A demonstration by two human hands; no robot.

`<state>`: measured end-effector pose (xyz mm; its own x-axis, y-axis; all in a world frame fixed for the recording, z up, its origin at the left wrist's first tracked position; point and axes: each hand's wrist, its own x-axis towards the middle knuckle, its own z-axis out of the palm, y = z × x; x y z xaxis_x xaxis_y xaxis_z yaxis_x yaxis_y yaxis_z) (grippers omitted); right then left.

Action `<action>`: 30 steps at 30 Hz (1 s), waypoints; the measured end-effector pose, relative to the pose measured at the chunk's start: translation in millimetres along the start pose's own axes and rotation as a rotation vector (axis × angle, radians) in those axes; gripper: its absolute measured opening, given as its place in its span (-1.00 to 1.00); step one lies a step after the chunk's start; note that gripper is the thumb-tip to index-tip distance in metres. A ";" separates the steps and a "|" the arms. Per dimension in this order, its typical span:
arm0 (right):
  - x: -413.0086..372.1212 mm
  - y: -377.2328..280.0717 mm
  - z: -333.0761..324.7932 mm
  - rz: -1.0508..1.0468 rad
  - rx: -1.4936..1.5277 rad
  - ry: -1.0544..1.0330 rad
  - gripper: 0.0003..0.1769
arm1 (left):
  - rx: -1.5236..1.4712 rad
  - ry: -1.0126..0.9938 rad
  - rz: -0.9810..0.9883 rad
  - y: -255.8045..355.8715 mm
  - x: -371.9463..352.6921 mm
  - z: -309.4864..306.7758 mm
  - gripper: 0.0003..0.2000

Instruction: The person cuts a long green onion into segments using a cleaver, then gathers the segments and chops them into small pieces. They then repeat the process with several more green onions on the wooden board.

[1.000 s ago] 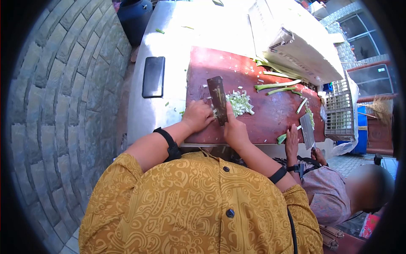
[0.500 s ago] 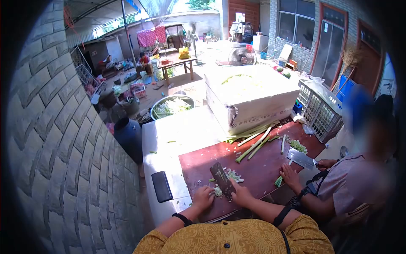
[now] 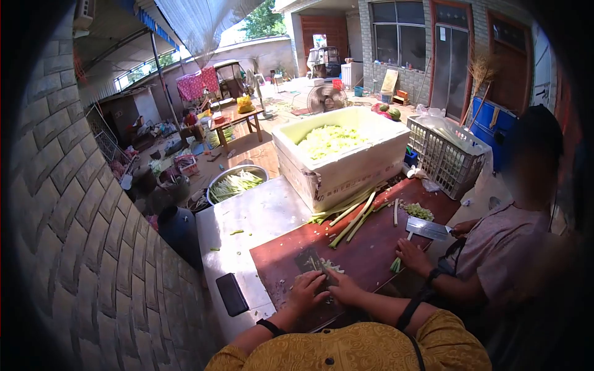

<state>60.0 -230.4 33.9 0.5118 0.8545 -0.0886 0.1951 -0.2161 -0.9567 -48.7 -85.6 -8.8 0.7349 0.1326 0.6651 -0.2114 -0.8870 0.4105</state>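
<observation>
Right hand (image 3: pixel 344 288): grip closed round handle of cleaver (image 3: pixel 307 260), dark flat rectangular blade, on red-brown cutting board (image 3: pixel 371 253). Left hand (image 3: pixel 305 292) at blade's 6 o'clock, fingers curled; cannot tell grip. Chopped greens (image 3: pixel 332 267), pale loose bits, at blade's 3 o'clock. Long stalks (image 3: pixel 352 219) at 1 o'clock. Board lies on shiny steel worktop (image 3: pixel 247 216).

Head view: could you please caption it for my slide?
On a red cutting board, right hand works a cleaver through green onions, left hand alongside; a co-worker cuts nearby.
</observation>
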 end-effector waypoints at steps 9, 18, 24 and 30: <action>1.7 -5.9 -5.5 0.122 0.214 -0.043 -0.23 | -0.006 -0.068 0.074 6.4 -0.4 -4.4 -0.57; -2.6 14.2 -13.0 0.119 0.293 -0.116 -0.26 | 0.219 -0.133 -0.026 -6.5 -3.0 11.1 -0.58; -18.0 22.3 -23.6 0.202 0.322 -0.141 -0.26 | 0.451 -0.072 -0.315 -45.2 -6.6 15.6 -0.64; -23.8 9.5 -40.3 0.195 0.360 -0.186 -0.28 | -0.134 0.051 -0.768 -86.9 -22.5 24.5 -0.65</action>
<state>83.3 -271.8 38.1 0.3447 0.8916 -0.2938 -0.2103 -0.2317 -0.9498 -31.0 -22.4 -74.7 0.6772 0.7107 0.1906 0.2661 -0.4781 0.8370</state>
